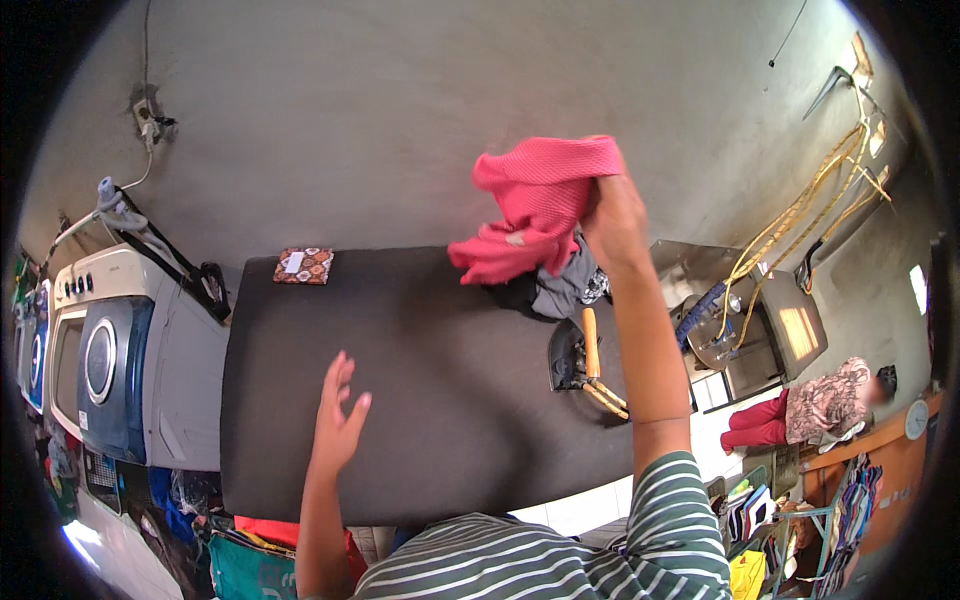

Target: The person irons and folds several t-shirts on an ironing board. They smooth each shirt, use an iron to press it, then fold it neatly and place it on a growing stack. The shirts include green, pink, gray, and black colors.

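Observation:
My right hand (pixel 619 214) holds up a bunched pink knit garment (pixel 529 187) above the far right part of a dark padded table (pixel 375 405). My left hand (pixel 341 420) hangs over the table's left half, fingers apart and holding nothing. Below the pink garment, a grey and black pile of clothes (pixel 559 289) lies on the table, partly hidden by it. An iron (pixel 577 352) with a wooden handle rests near the table's right side, beside my right forearm. A patterned booklet or box (pixel 304 265) sits at the far left corner.
Washing machines (pixel 116 375) stand at the left, by a wall socket (pixel 146 120). Yellow hoses (pixel 795 199) hang at the right, running towards a metal vessel (pixel 709 334). Another person (pixel 825 401) stands at the right. A teal bag (pixel 244 566) and clothes lie below the table.

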Demonstrator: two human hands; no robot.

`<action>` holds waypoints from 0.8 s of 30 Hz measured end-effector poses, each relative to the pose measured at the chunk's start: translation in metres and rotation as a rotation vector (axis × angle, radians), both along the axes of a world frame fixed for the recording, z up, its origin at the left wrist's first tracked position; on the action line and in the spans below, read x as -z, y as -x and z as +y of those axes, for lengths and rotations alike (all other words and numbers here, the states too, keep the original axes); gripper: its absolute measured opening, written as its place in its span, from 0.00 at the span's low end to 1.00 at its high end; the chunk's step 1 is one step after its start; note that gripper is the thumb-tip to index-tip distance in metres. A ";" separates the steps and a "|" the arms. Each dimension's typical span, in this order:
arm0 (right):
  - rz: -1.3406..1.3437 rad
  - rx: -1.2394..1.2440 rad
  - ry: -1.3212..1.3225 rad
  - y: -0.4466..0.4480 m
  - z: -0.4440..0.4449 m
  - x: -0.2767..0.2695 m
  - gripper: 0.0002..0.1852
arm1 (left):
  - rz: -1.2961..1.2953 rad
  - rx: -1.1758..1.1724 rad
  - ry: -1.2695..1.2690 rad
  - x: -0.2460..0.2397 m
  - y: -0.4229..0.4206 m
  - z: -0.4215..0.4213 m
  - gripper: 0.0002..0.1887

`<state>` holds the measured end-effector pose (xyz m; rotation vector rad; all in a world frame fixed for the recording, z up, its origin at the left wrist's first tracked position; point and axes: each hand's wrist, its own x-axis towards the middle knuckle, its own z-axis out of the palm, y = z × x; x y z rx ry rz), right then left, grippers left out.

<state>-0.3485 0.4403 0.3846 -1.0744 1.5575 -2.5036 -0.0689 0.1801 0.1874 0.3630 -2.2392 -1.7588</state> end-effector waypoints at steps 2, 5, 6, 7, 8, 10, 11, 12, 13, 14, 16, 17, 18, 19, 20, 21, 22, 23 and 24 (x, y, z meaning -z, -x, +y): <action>-0.030 -0.146 0.034 -0.037 0.002 -0.033 0.18 | 0.134 -0.017 0.067 -0.009 0.036 -0.009 0.40; -0.047 -0.268 0.041 -0.072 0.007 -0.065 0.18 | 0.352 0.008 0.439 -0.017 0.081 -0.008 0.50; -0.037 -0.326 0.048 -0.079 0.008 -0.072 0.18 | 0.276 0.064 0.466 -0.015 0.092 0.001 0.51; 0.004 -0.385 0.057 -0.087 0.009 -0.077 0.18 | 0.307 0.088 0.520 -0.012 0.102 0.012 0.52; -0.014 -0.337 0.063 -0.093 0.010 -0.081 0.17 | 0.394 0.191 0.501 -0.008 0.112 0.022 0.50; 0.012 -0.096 0.047 -0.105 0.017 -0.092 0.16 | 0.134 0.756 0.264 0.000 0.121 0.028 0.53; 0.020 0.040 0.037 -0.110 0.021 -0.097 0.16 | 0.010 0.986 0.133 0.004 0.120 0.026 0.52; 0.123 0.274 -0.049 -0.111 0.024 -0.104 0.15 | -0.064 1.039 0.014 0.006 0.118 0.026 0.51; 0.248 0.346 -0.173 -0.113 0.027 -0.111 0.15 | -0.139 1.047 -0.109 0.006 0.114 0.022 0.47; 0.349 0.432 -0.290 -0.115 0.029 -0.117 0.15 | -0.173 0.966 -0.156 0.005 0.110 0.024 0.43; 0.367 0.433 -0.317 -0.123 0.027 -0.119 0.12 | 0.102 0.677 0.008 0.000 0.101 0.034 0.33; 0.485 0.356 -0.329 -0.127 0.024 -0.117 0.12 | 0.332 0.459 0.150 -0.003 0.098 0.046 0.28; 0.571 0.313 -0.337 -0.132 0.020 -0.115 0.11 | 0.394 0.400 0.143 -0.008 0.106 0.067 0.24; 0.649 0.282 -0.353 -0.137 0.017 -0.114 0.11 | 0.531 0.317 0.161 -0.015 0.120 0.092 0.20; 0.690 0.322 -0.365 -0.144 0.017 -0.115 0.12 | 0.511 0.353 0.128 -0.020 0.128 0.095 0.17; 0.721 0.453 -0.347 -0.147 0.019 -0.117 0.14 | 0.489 0.388 0.095 -0.026 0.136 0.099 0.15; 0.737 0.584 -0.341 -0.149 0.024 -0.122 0.16 | 0.309 0.543 0.012 -0.032 0.144 0.093 0.14; 0.752 0.715 -0.336 -0.150 0.033 -0.128 0.18 | 0.122 0.693 -0.068 -0.041 0.149 0.083 0.13; 0.730 0.730 -0.294 -0.148 0.046 -0.135 0.18 | 0.251 0.730 -0.195 -0.051 0.150 0.066 0.15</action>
